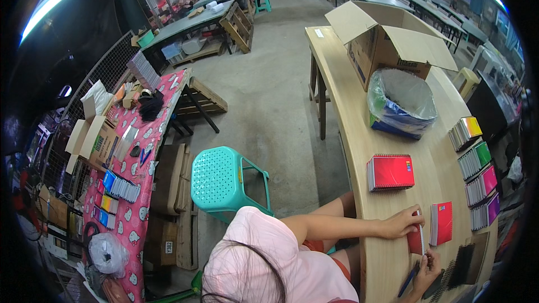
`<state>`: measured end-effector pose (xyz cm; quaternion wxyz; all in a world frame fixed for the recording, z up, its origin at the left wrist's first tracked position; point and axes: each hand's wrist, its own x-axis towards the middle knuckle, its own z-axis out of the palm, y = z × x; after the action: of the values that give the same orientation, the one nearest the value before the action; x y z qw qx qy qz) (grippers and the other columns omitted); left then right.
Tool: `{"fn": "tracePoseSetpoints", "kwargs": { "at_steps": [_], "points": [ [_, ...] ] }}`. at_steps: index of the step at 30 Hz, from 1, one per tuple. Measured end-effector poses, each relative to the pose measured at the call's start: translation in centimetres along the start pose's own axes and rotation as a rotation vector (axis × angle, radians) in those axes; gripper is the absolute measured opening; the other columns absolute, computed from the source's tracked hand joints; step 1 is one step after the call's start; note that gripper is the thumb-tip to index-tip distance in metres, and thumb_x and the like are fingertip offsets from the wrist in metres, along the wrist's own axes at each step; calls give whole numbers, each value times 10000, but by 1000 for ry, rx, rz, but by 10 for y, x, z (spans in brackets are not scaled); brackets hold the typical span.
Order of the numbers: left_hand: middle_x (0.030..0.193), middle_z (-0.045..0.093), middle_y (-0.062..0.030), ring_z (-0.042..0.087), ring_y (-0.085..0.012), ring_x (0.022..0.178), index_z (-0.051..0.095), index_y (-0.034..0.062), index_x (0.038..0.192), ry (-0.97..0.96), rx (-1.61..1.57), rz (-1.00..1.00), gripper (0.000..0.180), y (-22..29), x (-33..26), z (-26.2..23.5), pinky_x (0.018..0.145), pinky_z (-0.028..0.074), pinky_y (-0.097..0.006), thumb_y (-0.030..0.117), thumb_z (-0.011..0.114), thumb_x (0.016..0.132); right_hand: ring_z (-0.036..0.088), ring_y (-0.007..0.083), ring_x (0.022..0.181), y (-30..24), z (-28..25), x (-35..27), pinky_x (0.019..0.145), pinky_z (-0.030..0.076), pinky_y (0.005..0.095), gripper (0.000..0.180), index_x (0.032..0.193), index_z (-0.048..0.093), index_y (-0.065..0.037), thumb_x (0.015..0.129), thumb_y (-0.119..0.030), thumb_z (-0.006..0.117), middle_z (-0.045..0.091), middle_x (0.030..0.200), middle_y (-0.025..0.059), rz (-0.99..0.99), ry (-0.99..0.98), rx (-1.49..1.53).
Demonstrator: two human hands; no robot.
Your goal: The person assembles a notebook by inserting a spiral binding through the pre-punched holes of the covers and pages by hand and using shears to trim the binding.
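Observation:
My left hand (pixel 402 223) is closed on the upper end of a thin red notebook (pixel 415 240), which is tilted up on edge over the wooden table. Its lower end is at the fingertips of my right hand (pixel 429 270), where the thumb and fingers pinch it. A dark blue pen-like thing (pixel 408 280) is beside the right hand; I cannot tell whether the hand touches it. Another red notebook (pixel 441 223) lies flat just past the left hand. Farther off sits a stack of red spiral notebooks (pixel 391 171). Black spiral bindings (pixel 456 269) lie near the right hand.
Along the table's (pixel 337 78) far edge are yellow (pixel 465 133), green (pixel 474 159), pink (pixel 481 185) and purple (pixel 484 211) notebook stacks. A plastic-lined bin (pixel 401 104) and an open carton (pixel 387 45) stand beyond. A turquoise stool (pixel 216 177) is on the floor.

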<state>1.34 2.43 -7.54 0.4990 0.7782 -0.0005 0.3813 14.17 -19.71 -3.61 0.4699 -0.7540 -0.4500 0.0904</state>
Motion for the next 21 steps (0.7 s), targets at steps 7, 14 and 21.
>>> {"fn": "tracePoseSetpoints", "kwargs": {
  "at_steps": [7, 14, 21],
  "points": [
    [1015, 473, -157, 538, -357, 940, 559, 40, 979, 5, 6, 13, 261, -3, 0, 2, 824, 459, -430, -35, 686, 764, 514, 144, 810, -13, 1, 0, 740, 422, 274, 131, 1011, 609, 36, 903, -37, 600, 570, 884, 53, -53, 25, -10],
    [1007, 469, -158, 535, -357, 934, 559, 41, 978, 11, 15, 12, 263, -1, 0, 2, 817, 458, -428, -34, 688, 762, 509, 140, 767, -4, 0, 0, 718, 417, 275, 130, 994, 601, 30, 882, -35, 613, 566, 855, 50, -79, 14, -96],
    [1019, 470, -161, 535, -362, 939, 561, 42, 983, 5, 14, 10, 265, 0, 0, 2, 824, 456, -433, -33, 690, 763, 511, 132, 719, -1, 3, -2, 660, 424, 269, 108, 980, 599, 21, 890, -34, 614, 562, 819, 45, -98, 16, -48]
  ]
}}
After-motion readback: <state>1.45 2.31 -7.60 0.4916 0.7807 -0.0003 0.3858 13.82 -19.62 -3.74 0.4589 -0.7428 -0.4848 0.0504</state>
